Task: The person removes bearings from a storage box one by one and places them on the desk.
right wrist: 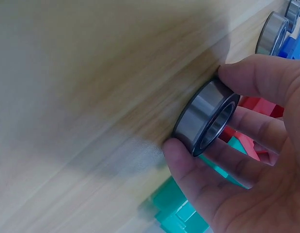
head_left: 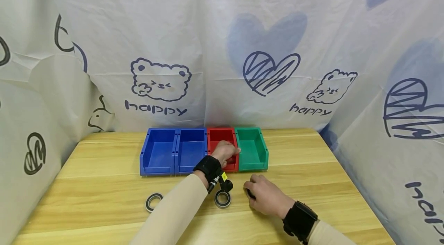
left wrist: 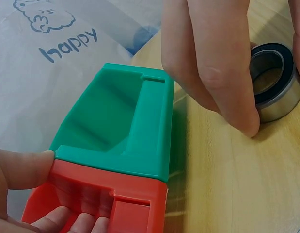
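My right hand (head_left: 267,196) holds a ball bearing (right wrist: 198,119) on the table, with thumb and fingertips spread around its outer rim. The bearing has a bright steel outer ring and a dark seal. My left hand (head_left: 224,151) reaches into the red bin (left wrist: 111,173). Its thumb touches the rim beside the green bin (head_left: 251,148), and its fingers lie inside the red bin, apart from the thumb. Nothing shows between them, though part of the bin's inside is hidden. Below the left wrist lies a second bearing (head_left: 216,198); a third bearing (head_left: 147,202) sits farther left, partly behind the sleeve.
Two blue bins (head_left: 158,152) stand left of the red one, all in a row at the back of the wooden table (head_left: 104,168). Behind and at the sides hangs a printed white cloth (head_left: 215,94).
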The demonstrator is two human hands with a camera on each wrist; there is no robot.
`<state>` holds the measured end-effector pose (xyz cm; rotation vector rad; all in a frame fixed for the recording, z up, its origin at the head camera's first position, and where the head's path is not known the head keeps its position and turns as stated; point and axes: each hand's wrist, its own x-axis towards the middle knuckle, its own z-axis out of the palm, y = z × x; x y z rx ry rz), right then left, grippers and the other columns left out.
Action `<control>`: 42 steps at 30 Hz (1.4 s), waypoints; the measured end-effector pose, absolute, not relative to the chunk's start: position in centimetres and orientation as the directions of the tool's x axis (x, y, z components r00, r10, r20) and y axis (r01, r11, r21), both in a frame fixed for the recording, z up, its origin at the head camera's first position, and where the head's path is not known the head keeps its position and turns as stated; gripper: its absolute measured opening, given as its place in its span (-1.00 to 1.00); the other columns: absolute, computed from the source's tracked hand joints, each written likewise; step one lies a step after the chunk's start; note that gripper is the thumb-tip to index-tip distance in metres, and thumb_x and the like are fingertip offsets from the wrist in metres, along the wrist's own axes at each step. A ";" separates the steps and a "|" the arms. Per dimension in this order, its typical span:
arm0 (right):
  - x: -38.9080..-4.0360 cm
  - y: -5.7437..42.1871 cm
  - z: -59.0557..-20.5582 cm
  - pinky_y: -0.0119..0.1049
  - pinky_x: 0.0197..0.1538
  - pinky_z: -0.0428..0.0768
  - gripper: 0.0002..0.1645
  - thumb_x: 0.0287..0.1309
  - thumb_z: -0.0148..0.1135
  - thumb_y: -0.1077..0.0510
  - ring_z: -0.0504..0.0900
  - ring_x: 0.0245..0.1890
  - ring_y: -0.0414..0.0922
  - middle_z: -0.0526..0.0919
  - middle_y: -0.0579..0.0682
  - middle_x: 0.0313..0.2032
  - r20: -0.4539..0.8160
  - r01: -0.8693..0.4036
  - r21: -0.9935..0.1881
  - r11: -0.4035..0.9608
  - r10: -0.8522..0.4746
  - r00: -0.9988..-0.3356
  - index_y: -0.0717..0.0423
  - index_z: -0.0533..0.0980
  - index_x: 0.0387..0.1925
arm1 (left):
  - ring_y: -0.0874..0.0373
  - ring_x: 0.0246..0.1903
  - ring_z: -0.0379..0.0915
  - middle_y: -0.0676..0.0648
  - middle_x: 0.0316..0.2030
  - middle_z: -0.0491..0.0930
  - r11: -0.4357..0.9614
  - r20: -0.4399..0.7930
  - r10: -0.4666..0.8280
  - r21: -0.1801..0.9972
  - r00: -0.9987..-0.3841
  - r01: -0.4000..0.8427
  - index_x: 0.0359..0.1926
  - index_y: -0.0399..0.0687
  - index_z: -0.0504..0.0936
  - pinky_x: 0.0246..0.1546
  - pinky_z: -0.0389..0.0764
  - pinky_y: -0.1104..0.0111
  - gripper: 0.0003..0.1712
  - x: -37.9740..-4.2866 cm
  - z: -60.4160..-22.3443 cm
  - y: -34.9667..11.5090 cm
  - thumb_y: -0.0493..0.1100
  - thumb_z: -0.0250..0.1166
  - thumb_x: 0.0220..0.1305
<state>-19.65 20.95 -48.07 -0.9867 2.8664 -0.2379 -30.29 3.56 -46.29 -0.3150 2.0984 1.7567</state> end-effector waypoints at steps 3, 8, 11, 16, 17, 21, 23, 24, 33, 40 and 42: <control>-19.6 20.9 -48.0 -0.32 -0.31 0.42 -0.71 -0.01 0.30 0.21 0.33 -0.37 -0.18 0.39 -0.14 -0.34 -0.045 -0.600 -0.181 0.779 -0.616 -0.786 0.04 0.60 -0.16 | 0.07 -0.59 0.17 0.02 -0.66 0.26 0.184 -0.425 0.071 0.895 -0.903 -0.407 -0.16 -0.19 0.59 -0.64 0.06 0.36 -0.80 -30.2 -46.2 3.5 -0.18 0.30 0.25; -19.5 20.9 -47.8 -0.32 -0.31 0.42 -0.72 -0.01 0.31 0.20 0.34 -0.38 -0.18 0.39 -0.14 -0.34 -0.041 -0.605 -0.184 0.775 -0.621 -0.783 0.05 0.60 -0.17 | 0.08 -0.63 0.11 0.03 -0.69 0.22 0.180 -0.423 0.078 0.897 -0.903 -0.405 -0.11 -0.25 0.59 -0.67 0.01 0.36 -0.75 -30.2 -46.3 3.5 -0.18 0.30 0.25; -19.6 20.9 -47.8 -0.31 -0.31 0.43 -0.72 -0.01 0.31 0.20 0.34 -0.38 -0.18 0.40 -0.14 -0.34 -0.046 -0.604 -0.184 0.776 -0.620 -0.783 0.05 0.60 -0.17 | 0.09 -0.66 0.06 0.04 -0.71 0.18 0.189 -0.427 0.076 0.894 -0.901 -0.407 -0.12 -0.23 0.62 -0.69 -0.02 0.35 -0.76 -30.2 -46.3 3.5 -0.17 0.30 0.25; -19.6 20.8 -47.8 -0.31 -0.30 0.42 -0.71 0.01 0.31 0.20 0.33 -0.37 -0.18 0.39 -0.14 -0.34 -0.064 -0.594 -0.187 0.783 -0.613 -0.788 0.04 0.60 -0.15 | 0.10 -0.63 0.10 0.01 -0.57 0.30 0.195 -0.422 0.062 0.894 -0.904 -0.404 0.17 -0.19 0.51 -0.67 0.02 0.35 -0.52 -30.1 -46.2 3.5 -0.17 0.31 0.25; -19.6 20.8 -47.7 -0.31 -0.30 0.41 -0.71 0.01 0.31 0.19 0.33 -0.37 -0.18 0.39 -0.14 -0.33 -0.067 -0.592 -0.187 0.784 -0.611 -0.789 0.04 0.60 -0.15 | 0.10 -0.60 0.13 0.01 -0.50 0.34 0.194 -0.421 0.058 0.894 -0.905 -0.403 0.20 -0.19 0.48 -0.66 0.04 0.36 -0.49 -30.0 -46.2 3.5 -0.17 0.31 0.24; -19.6 20.7 -47.7 -0.31 -0.31 0.41 -0.71 0.01 0.32 0.20 0.33 -0.37 -0.18 0.40 -0.14 -0.33 -0.067 -0.590 -0.185 0.786 -0.609 -0.790 0.04 0.60 -0.15 | 0.08 -0.51 0.20 -0.09 -0.22 0.44 0.175 -0.415 0.059 0.900 -0.908 -0.400 0.27 -0.22 0.39 -0.61 0.12 0.36 -0.41 -29.8 -46.0 3.4 -0.18 0.31 0.24; -19.6 20.7 -47.7 -0.32 -0.31 0.41 -0.71 0.00 0.31 0.20 0.33 -0.36 -0.18 0.40 -0.14 -0.34 -0.067 -0.589 -0.182 0.787 -0.608 -0.791 0.04 0.60 -0.15 | 0.06 -0.43 0.26 -0.13 -0.10 0.45 0.173 -0.414 0.064 0.901 -0.908 -0.399 0.28 -0.24 0.37 -0.55 0.22 0.37 -0.39 -29.7 -45.9 3.4 -0.18 0.31 0.25; -19.6 20.7 -47.7 -0.32 -0.31 0.41 -0.71 0.00 0.31 0.20 0.33 -0.37 -0.18 0.40 -0.14 -0.34 -0.068 -0.589 -0.182 0.788 -0.607 -0.791 0.04 0.60 -0.15 | 0.05 -0.40 0.28 -0.14 -0.06 0.45 0.171 -0.413 0.069 0.902 -0.908 -0.397 0.28 -0.25 0.36 -0.52 0.27 0.36 -0.39 -29.7 -45.9 3.4 -0.18 0.30 0.25; -19.5 20.8 -47.6 -0.32 -0.32 0.42 -0.72 0.01 0.31 0.20 0.34 -0.37 -0.18 0.40 -0.14 -0.34 -0.080 -0.580 -0.182 0.794 -0.600 -0.796 0.03 0.60 -0.16 | -0.01 -0.20 0.36 -0.14 0.01 0.45 0.181 -0.424 0.058 0.895 -0.904 -0.408 0.24 -0.23 0.38 -0.32 0.43 0.30 -0.41 -29.7 -46.1 3.7 -0.17 0.32 0.23; -19.6 20.6 -47.5 -0.30 -0.35 0.43 -0.72 0.01 0.33 0.17 0.35 -0.38 -0.18 0.40 -0.13 -0.35 -0.099 -0.592 -0.157 0.791 -0.609 -0.787 0.02 0.59 -0.16 | -0.06 -0.15 0.39 -0.24 0.06 0.45 0.182 -0.353 0.050 0.923 -0.934 -0.339 0.17 -0.33 0.41 -0.11 0.51 0.15 -0.48 -29.3 -46.0 3.8 -0.21 0.31 0.25; -19.7 20.6 -47.4 -0.32 -0.39 0.41 -0.73 -0.01 0.33 0.15 0.35 -0.41 -0.18 0.39 -0.14 -0.37 -0.095 -0.601 -0.133 0.788 -0.614 -0.784 0.01 0.59 -0.19 | -0.08 -0.15 0.40 -0.25 0.04 0.45 0.208 -0.308 0.042 0.933 -0.950 -0.293 0.17 -0.34 0.38 -0.10 0.51 0.11 -0.47 -29.1 -46.0 3.9 -0.20 0.30 0.25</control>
